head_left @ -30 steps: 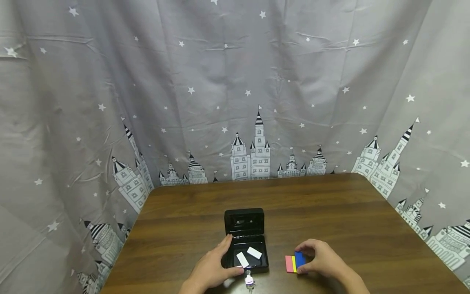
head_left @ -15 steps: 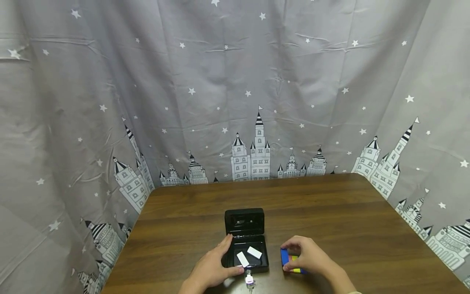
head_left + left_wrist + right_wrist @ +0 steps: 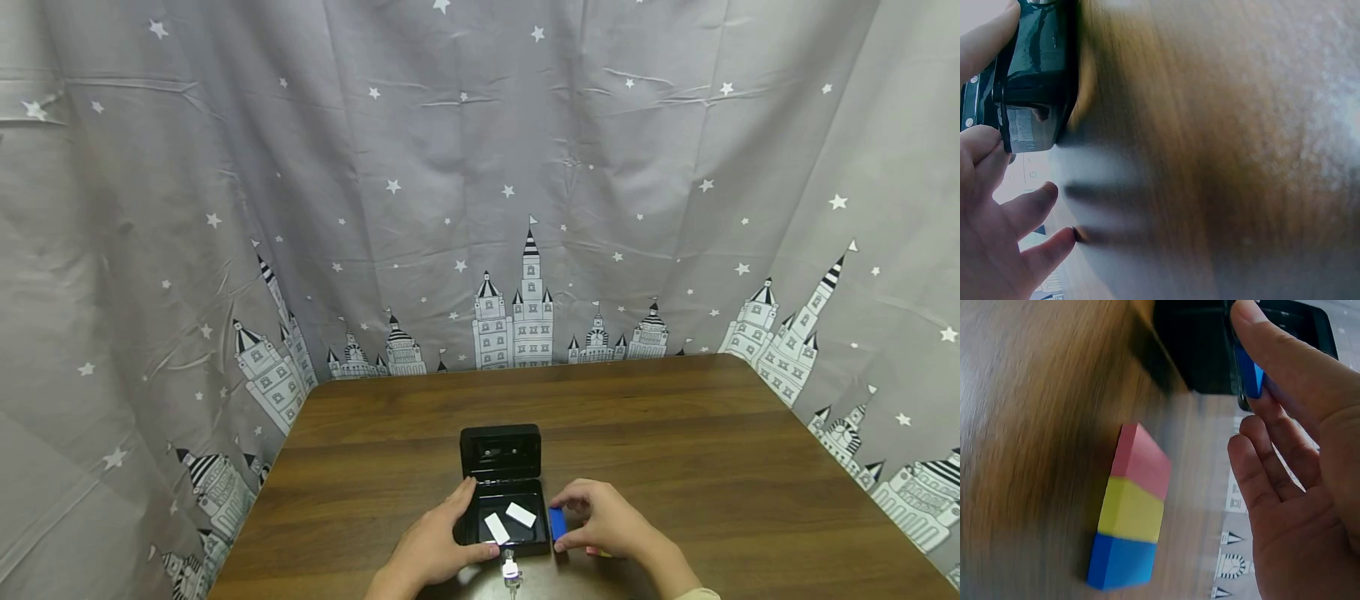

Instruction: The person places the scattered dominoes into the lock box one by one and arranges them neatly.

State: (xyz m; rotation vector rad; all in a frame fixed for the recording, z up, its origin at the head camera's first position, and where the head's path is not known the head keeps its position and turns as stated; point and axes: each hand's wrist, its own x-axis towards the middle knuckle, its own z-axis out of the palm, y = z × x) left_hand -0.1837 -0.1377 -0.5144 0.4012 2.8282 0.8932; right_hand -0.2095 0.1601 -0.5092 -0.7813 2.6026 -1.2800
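- Pinches a blue rectangular block (image 3: 557, 523) between thumb and fingertips of the right hand (image 3: 600, 517), with a narrow span.
- Has this block just to the right of a glossy black rectangular box (image 3: 531, 550), close along the right wall; cannot tell whether touching it.
- Grips the left side of the box with the left hand (image 3: 435, 542), spread wide, with thumb on the near edge, index fingertip at the far left corner and the outer fingers apart from the box.
- Shows the box open on the brown wood-grain bench (image 3: 675, 433), with the black lid (image 3: 500, 454) tipped up at the far side.
- Contains, inside the box, two white rectangular blocks: one nearer and to the left (image 3: 497, 529), another farther and to the right (image 3: 521, 515).
- Shows a small shiny key-like piece (image 3: 511, 571) at the middle of the near wall.
- Includes, in the right wrist view, a touching row of a pink block (image 3: 1144, 462), a yellow block (image 3: 1132, 509) and a second blue block (image 3: 1127, 559), lying on the bench to the right of the box; mostly hidden by the right hand in the head view.
- Displays a grey curtain (image 3: 630, 167) with white stars and castles beyond the far edge.
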